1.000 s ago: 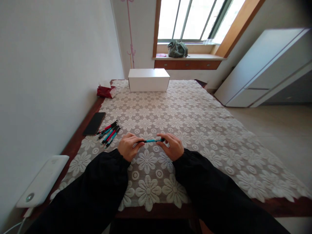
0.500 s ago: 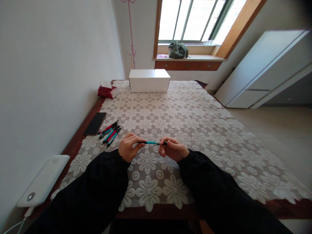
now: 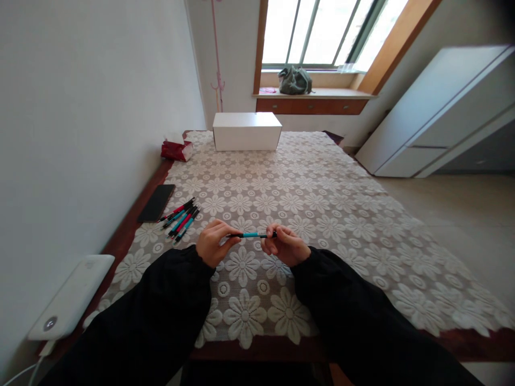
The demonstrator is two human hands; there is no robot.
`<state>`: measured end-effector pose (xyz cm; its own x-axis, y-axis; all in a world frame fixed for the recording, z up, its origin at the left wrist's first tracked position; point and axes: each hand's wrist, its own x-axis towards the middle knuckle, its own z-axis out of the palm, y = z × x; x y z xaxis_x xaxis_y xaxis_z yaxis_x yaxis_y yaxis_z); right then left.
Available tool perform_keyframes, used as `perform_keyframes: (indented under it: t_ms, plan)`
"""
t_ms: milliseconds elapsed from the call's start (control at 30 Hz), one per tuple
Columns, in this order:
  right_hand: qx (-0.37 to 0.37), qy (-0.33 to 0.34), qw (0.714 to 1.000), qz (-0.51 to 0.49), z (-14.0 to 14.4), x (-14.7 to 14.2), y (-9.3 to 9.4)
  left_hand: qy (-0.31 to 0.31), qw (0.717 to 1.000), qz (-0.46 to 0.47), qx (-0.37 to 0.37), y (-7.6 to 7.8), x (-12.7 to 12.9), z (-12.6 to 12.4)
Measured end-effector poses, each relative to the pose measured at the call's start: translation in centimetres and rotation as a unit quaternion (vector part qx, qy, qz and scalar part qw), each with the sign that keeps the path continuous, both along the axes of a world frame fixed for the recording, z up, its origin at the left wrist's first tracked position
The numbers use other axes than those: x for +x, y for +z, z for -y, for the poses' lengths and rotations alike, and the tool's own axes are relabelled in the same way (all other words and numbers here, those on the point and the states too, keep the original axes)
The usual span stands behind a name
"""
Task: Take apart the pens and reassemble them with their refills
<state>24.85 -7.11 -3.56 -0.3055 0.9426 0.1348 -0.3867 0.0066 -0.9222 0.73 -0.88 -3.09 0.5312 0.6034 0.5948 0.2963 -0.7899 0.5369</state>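
The table in front of you takes up the most room, a dark red-brown rim showing round its flowered lace cloth. Past its far end, to your right, you have a window in a wooden frame, and a large white cabinet stands on the floor nearer you. A thin pink coat stand rises by the far wall. On the table's far end sits a long white box; behind it, a grey-green bag rests on the window sill.

Close to your left sleeve lies a white power bank with a cable plugged into its near end. Your left hand pinches one end of a pen between thumb and fingers; your right hand has its fingers curled round the other end.

Along the left edge are a red tissue pack and, nearer you, a dark phone. Just beside the phone is a loose pile of pens, red, blue and black. Smallest is the single blue-and-black pen, level and crosswise between your two hands.
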Motion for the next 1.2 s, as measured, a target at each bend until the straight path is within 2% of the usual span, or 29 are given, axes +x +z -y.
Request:
perform_keyframes:
  t_ms: [100,233,400,800,900,1000,1100,1200]
  plan:
    - [-0.025,0.019,0.997,-0.070,-0.1,-0.2,0.1,-0.001,1.000,0.003,0.005,-0.1,0.0,-0.1]
    - [-0.033,0.017,0.995,-0.089,0.0,-0.2,0.2,0.008,1.000,-0.007,-0.003,0.0,0.1,0.0]
    - [-0.042,-0.007,0.996,-0.075,0.1,-0.3,0.3,0.016,0.999,-0.026,-0.016,0.1,0.1,0.1]
    - [-0.058,-0.047,0.997,-0.033,-0.2,-0.2,0.8,0.026,0.989,-0.136,-0.058,-0.7,0.0,-0.5]
    - [-0.048,-0.090,0.994,0.024,-0.4,-0.2,0.3,0.028,0.986,-0.152,-0.060,-0.6,0.0,-0.5]
    - [-0.013,-0.149,0.980,0.129,-0.8,0.2,-0.5,0.053,0.981,-0.177,-0.063,-0.3,-0.2,-0.9]
    - [0.006,-0.227,0.955,0.192,-1.7,1.7,-1.0,0.129,0.968,-0.209,-0.058,0.5,-0.9,-1.7]
    - [0.010,-0.317,0.918,0.236,-2.8,4.7,-1.2,0.226,0.937,-0.265,-0.042,1.4,-2.2,-2.8]
